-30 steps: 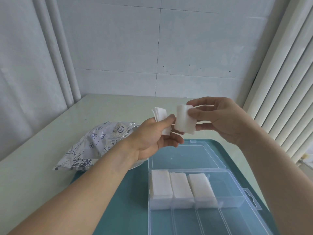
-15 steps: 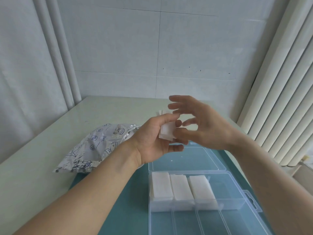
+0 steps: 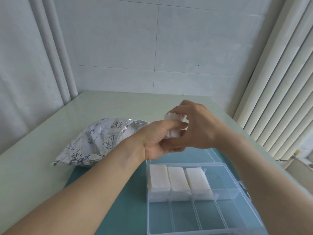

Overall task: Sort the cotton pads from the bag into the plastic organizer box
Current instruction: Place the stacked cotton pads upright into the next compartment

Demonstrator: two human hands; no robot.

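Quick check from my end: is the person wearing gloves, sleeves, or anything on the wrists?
No. The left hand and right hand are bare, with no gloves, rings, watch or bracelets visible. Both forearms are uncovered all the way to the picture's edge, so no sleeves show.

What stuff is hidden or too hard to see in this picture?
All in the head view:
- Cotton pad stack: mostly covered by the left hand and right hand, so its count is unclear.
- Bag: contents hidden by its foil; the left arm covers its mouth.
- Organizer box: near end cut off by the bottom edge.
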